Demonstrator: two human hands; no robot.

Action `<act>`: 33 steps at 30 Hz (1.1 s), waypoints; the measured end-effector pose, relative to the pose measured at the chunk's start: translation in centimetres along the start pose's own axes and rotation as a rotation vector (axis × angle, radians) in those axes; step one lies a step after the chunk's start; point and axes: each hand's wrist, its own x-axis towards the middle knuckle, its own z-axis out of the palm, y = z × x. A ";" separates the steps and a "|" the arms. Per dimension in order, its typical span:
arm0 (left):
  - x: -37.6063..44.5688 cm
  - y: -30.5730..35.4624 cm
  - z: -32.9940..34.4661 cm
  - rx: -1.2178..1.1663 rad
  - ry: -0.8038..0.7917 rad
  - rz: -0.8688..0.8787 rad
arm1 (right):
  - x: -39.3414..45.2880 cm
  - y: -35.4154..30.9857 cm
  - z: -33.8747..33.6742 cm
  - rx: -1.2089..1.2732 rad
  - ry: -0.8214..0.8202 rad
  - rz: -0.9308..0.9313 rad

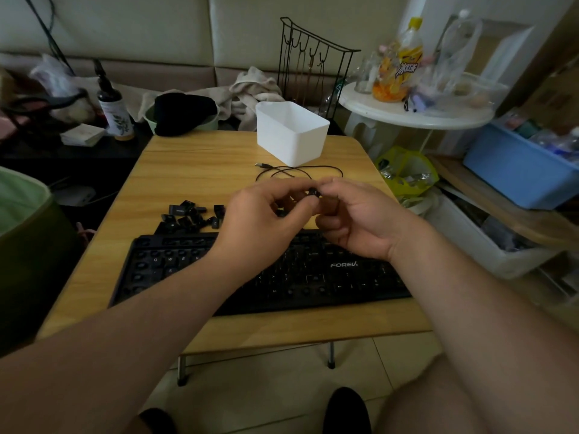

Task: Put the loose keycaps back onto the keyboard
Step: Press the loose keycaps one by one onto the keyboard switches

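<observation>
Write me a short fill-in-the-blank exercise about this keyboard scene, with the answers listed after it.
1. The left hand and right hand together hold one black ____ above the keyboard.
2. The loose keycaps lie in a pile on the table just ____ the keyboard's left end.
3. The tub at the far side of the table is ____ in colour.
4. The black cable lies between the hands and the ____.

Answers: keycap; beyond; white; tub
</observation>
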 end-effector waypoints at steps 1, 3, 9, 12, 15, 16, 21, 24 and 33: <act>0.0 0.1 0.0 -0.050 -0.031 -0.053 | -0.2 0.0 -0.1 -0.046 0.039 -0.049; 0.0 0.2 0.3 -0.222 -0.077 -0.195 | -0.6 0.2 -0.4 -0.205 0.102 -0.202; 0.4 -0.9 1.7 -0.433 -0.075 -0.580 | -1.9 0.2 -1.6 -1.286 0.266 -0.617; 0.5 -0.9 2.1 -0.496 -0.084 -0.662 | -2.1 -0.2 -1.6 -1.438 0.245 -0.736; 0.4 -0.7 2.3 -0.545 -0.123 -0.720 | -2.5 -0.4 -1.4 -1.492 0.207 -0.730; 0.3 -0.7 2.3 -0.568 -0.140 -0.733 | -2.6 -0.3 -1.4 -1.495 0.211 -0.722; 0.3 -0.7 2.2 -0.615 -0.216 -0.743 | -3.4 -0.1 -1.6 -1.466 0.247 -0.701; 0.2 -0.9 2.4 -0.625 -0.244 -0.752 | -3.8 -0.2 -1.7 -1.480 0.256 -0.721; -0.8 -0.8 2.5 -0.140 -0.346 -0.426 | -5.7 -2.0 -8.1 -1.416 0.311 -0.204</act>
